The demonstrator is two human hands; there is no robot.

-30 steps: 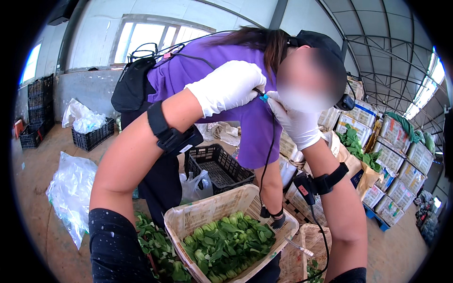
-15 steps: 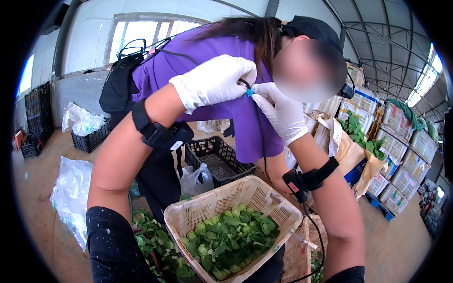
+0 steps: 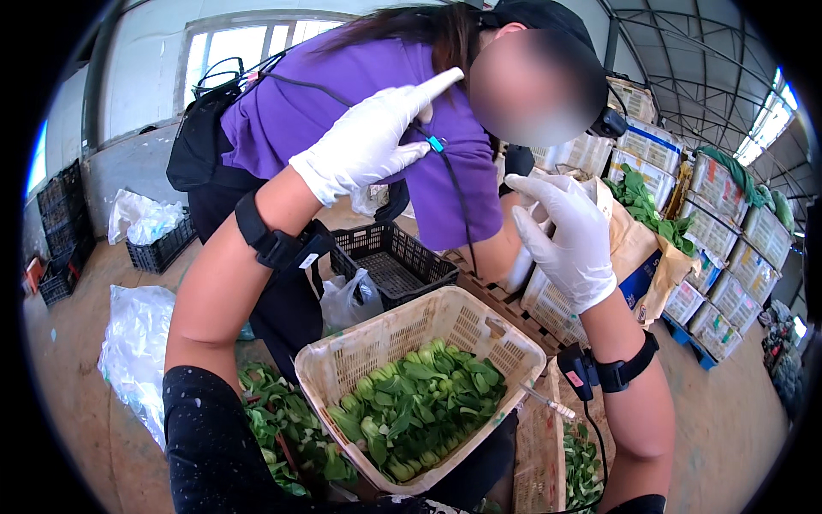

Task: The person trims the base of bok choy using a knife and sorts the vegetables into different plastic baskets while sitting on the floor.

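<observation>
My left hand (image 3: 368, 137), in a white glove, is open, with its index finger stretched out and thumb apart. Close beside the thumb, a teal clip (image 3: 437, 144) sits on a black cable (image 3: 463, 201) running along the purple sleeve (image 3: 454, 184) of a person bent over in front of me. I cannot tell whether the thumb touches the cable. My right hand (image 3: 561, 236), gloved too, is raised to the right of that sleeve, fingers parted from the thumb, holding nothing. Below both hands stands a cream plastic crate (image 3: 342, 358) with rows of leafy green vegetables (image 3: 419, 403).
A knife (image 3: 548, 401) lies across the crate's right rim. Loose greens (image 3: 291, 428) are heaped at its left, and a black crate (image 3: 390, 265) stands behind it. Stacked boxes (image 3: 719, 248) rise at the right. Plastic sheeting (image 3: 137, 351) lies on the floor at left.
My hands, pinched together at the teal clip before, have come apart and opened. The right one has moved right and down. The clip now hangs free of the right hand's fingers.
</observation>
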